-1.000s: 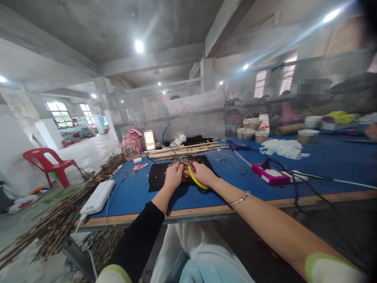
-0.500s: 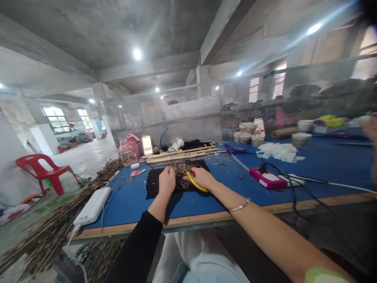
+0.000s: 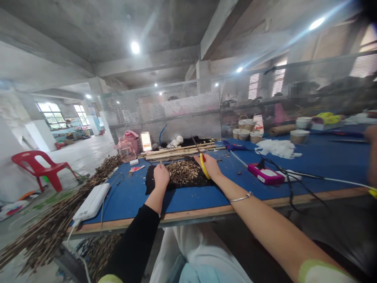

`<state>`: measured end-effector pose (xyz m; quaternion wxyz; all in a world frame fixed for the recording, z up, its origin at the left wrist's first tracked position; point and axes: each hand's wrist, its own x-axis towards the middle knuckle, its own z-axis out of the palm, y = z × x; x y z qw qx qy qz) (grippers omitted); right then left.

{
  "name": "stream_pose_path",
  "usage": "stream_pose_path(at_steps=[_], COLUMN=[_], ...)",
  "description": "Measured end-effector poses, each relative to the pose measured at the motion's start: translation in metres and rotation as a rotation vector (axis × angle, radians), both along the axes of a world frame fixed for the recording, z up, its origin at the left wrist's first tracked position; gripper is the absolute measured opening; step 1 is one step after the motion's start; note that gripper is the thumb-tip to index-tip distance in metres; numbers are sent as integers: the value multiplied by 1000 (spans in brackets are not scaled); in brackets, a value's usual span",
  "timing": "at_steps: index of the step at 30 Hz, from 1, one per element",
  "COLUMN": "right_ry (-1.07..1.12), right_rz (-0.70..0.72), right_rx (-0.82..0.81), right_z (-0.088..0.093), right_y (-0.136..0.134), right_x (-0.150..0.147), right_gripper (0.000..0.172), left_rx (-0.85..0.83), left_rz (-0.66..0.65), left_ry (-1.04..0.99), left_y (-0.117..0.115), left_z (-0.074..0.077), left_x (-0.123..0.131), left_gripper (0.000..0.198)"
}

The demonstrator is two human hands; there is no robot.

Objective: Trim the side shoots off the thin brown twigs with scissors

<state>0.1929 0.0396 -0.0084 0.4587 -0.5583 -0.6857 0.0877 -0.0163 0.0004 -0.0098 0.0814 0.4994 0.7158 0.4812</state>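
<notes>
My right hand [image 3: 209, 165] is closed round yellow-handled scissors [image 3: 202, 162], whose blades point up and away. My left hand [image 3: 161, 175] is closed in a loose fist at the left edge of a pile of cut brown twig pieces [image 3: 183, 171], pinching a thin twig. The pile lies on a black cloth [image 3: 153, 181] spread on the blue table [image 3: 188, 198]. The two hands are apart, with the pile between them.
Long pale sticks [image 3: 179, 151] lie behind the cloth. A white power bank [image 3: 92, 201] and a heap of dry branches [image 3: 55, 220] sit at the left edge. A pink device [image 3: 265, 173] with black cables lies at right. Small baskets [image 3: 249, 134], white scraps [image 3: 277, 147], a pink bottle [image 3: 127, 146] and a red chair [image 3: 38, 167] surround.
My hands have separated: the right hand with the scissors moved right and turned the blades upward, the left moved slightly left. The pile of cut pieces between them is now uncovered.
</notes>
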Motion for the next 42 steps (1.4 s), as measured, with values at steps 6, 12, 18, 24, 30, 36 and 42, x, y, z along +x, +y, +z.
stream_pose_path(at_steps=[6, 12, 18, 24, 30, 36, 42], right_ry=[-77, -17, -102, -168, -215, -272, -328], right_rz=[-15, -41, 44, 183, 264, 341, 305], right_rx=[-19, 12, 101, 110, 41, -52, -19], right_z=[-6, -1, 1, -2, -3, -4, -5], right_y=[2, -2, -8, -11, -14, -15, -18], right_x=[-2, -1, -6, -15, -18, -23, -27], right_gripper=[38, 39, 34, 32, 33, 47, 60], left_rx=[-56, 260, 451, 341, 265, 289, 285], left_rz=[-90, -99, -344, -367, -542, -597, -724], left_ry=[17, 216, 161, -56, -424, -616, -573], left_y=[22, 26, -4, -12, -3, -4, -7], left_z=[2, 19, 13, 6, 0, 2, -2], left_x=[6, 7, 36, 41, 37, 36, 41], left_gripper=[28, 28, 31, 25, 27, 31, 30])
